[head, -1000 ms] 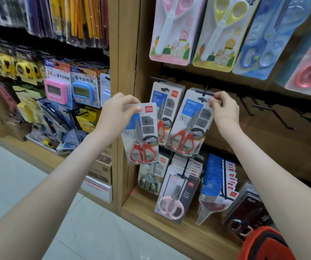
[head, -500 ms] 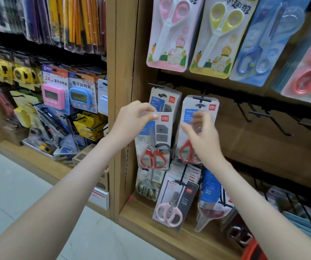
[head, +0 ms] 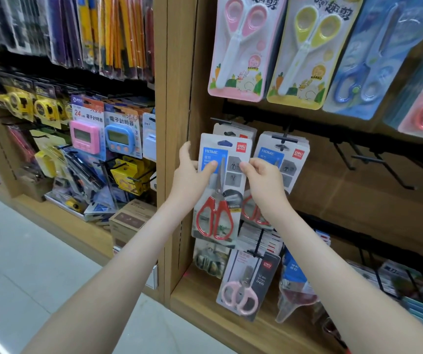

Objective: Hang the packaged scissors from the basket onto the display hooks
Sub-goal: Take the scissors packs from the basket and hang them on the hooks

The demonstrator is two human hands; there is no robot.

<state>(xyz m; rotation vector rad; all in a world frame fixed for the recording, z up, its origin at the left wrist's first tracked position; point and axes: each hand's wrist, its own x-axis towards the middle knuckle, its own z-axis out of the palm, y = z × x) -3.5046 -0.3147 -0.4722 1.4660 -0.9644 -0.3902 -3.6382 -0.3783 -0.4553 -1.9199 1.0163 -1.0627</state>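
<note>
Both hands are on it. The scissors pack stands upright between them, blades up and red handles down, near the left edge of the wooden display bay. The left hand grips the pack's left edge, thumb across the blue label. The right hand pinches its right edge. The hang slot sits at the pack's top, above both hands. The target hook is just above and behind it, carrying one hung pack. My call: lift, then push back. The left hand looks nearer.
</note>
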